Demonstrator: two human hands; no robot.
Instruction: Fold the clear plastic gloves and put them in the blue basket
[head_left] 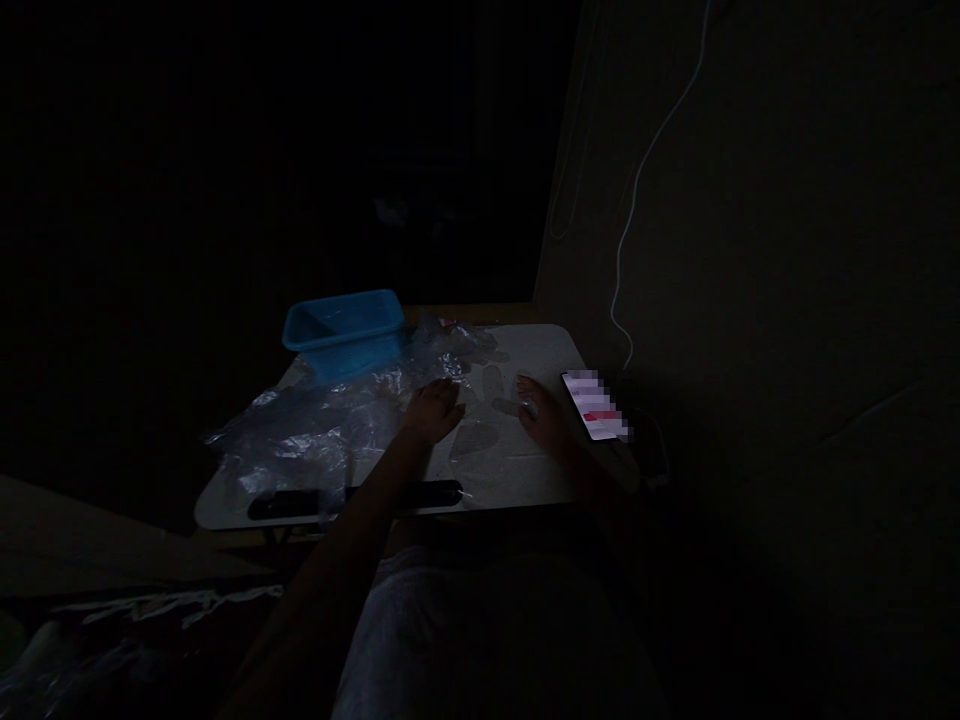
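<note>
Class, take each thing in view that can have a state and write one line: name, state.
Bin, upright, open-topped
Plastic, crumpled
Clear pieces, apparently flat
Phone, screen lit
Cable, hanging slack
Table, partly covered
Left hand, palm down, unclenched
Right hand, fingers bent, grip unclear

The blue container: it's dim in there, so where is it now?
In the head view, the blue container is left of centre, at the far left corner of the white table, just beyond the crumpled clear plastic.
</note>
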